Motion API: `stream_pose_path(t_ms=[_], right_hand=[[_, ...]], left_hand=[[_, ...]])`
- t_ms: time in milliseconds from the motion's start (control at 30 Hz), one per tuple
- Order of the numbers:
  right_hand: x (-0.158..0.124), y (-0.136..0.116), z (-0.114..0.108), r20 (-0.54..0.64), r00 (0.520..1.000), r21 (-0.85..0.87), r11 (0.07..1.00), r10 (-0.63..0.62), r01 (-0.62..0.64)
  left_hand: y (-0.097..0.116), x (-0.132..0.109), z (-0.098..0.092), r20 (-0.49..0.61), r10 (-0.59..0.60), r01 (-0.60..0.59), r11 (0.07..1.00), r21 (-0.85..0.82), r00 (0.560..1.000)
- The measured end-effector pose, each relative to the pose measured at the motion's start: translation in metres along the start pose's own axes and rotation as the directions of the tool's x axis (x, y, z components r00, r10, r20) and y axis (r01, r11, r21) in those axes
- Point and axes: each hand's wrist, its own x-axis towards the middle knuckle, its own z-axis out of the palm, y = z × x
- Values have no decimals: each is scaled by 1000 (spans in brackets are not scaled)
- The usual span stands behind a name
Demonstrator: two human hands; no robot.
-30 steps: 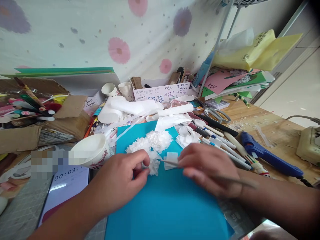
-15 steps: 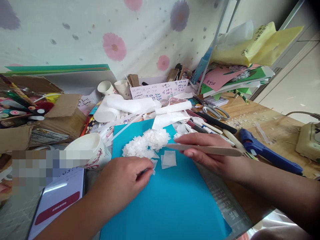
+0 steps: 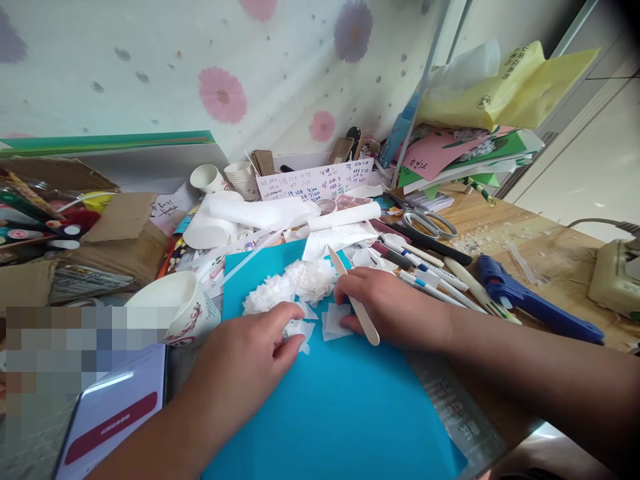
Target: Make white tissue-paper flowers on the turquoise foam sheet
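Note:
A wooden craft stick (image 3: 366, 320) slants across the fingers of my right hand (image 3: 395, 303), which is closed on it. Its fingertips touch small white tissue paper squares (image 3: 333, 323) lying on a blue sheet (image 3: 320, 413). My left hand (image 3: 250, 353) is open, thumb and forefinger apart, beside a loose piece of white tissue paper (image 3: 301, 331). Ruffled clusters of white tissue paper (image 3: 313, 280) sit on the blue sheet just beyond both hands. The palm side of my left hand is hidden.
To the left stand a paper cup (image 3: 193, 307), a phone (image 3: 120, 413) and a cardboard box (image 3: 115, 233) of pens. Rolled white paper (image 3: 265, 212) lies behind. On the right are scissors (image 3: 430, 220), several pens (image 3: 435, 280) and a blue glue gun (image 3: 535, 300).
My right hand has moved left and down onto the paper squares, and the craft stick has swung from level to steep. My left thumb and forefinger have parted from the tissue piece.

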Motion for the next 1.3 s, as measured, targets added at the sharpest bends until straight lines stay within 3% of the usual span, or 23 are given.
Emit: stream_pose_path(t_ms=[167, 367, 600, 833, 967, 1100, 1200, 1300], right_hand=[[-2, 0, 1, -63, 998, 103, 995, 17, -10], [-2, 4, -10, -193, 971, 363, 910, -139, 202], [20, -11, 7, -150, 968, 184, 956, -202, 228], [31, -19, 12, -85, 974, 55, 975, -210, 215], [24, -15, 6, -252, 946, 151, 957, -206, 249], [11, -8, -6, -417, 907, 417, 876, -53, 243], [5, -2, -9, -373, 928, 472, 860, -2, 192], [4, -1, -2, -277, 950, 260, 940, -146, 220]], left_hand=[[2, -1, 0, 2, 45, -45, 999, 12, 999], [-3, -2, -2, 3, 115, -115, 993, -7, 993], [-5, -1, -5, 22, 130, -130, 991, -12, 991], [-5, 0, -5, 36, 55, -52, 995, -90, 998], [-4, 0, -4, 4, 50, -50, 993, -111, 999], [-5, 0, -2, -16, 60, -62, 983, -171, 998], [-6, 0, -1, -22, 46, -49, 979, -197, 999], [-6, 1, -1, -11, 38, -39, 983, -182, 999]])
